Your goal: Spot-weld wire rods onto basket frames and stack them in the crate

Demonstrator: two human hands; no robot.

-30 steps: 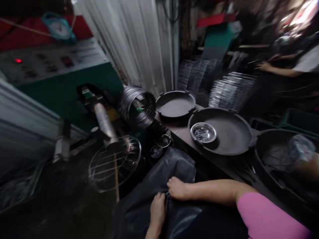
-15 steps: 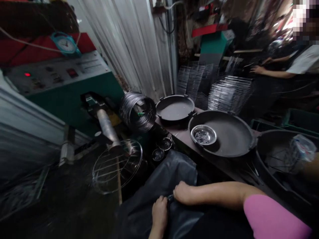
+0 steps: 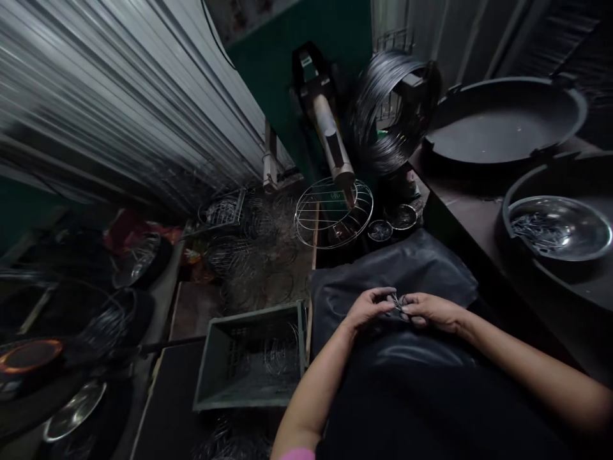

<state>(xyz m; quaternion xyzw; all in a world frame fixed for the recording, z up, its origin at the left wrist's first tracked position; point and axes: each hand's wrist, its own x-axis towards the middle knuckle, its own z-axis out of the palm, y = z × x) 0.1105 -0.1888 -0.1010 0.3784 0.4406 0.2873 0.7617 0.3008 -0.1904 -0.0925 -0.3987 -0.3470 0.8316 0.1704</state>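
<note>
Over the dark apron [image 3: 383,271] on my lap, my left hand [image 3: 371,306] and my right hand [image 3: 428,311] meet. Between their fingertips is a small cluster of thin metal wire pieces [image 3: 396,303], gripped from both sides; their exact shape is too small to make out. Ahead of my hands, a round wire rack [image 3: 306,217] with parallel bars rests at the tip of the machine's metal arm [image 3: 330,137]. Two small bowls, one with bits of metal [image 3: 380,230] and one beside it [image 3: 403,217], stand just past the apron.
A wire coil [image 3: 368,121] hangs beside the green machine [image 3: 258,70]. On the right, large dark pans stand on a bench [image 3: 472,204]; a steel bowl [image 3: 582,223] of small metal pieces sits in the nearer one. A green crate [image 3: 205,364] with wire pieces lies at left.
My view has swung left and down, bringing the crate and floor into sight. My hands, earlier closed low over the apron, now hold the wire pieces up between their fingertips.
</note>
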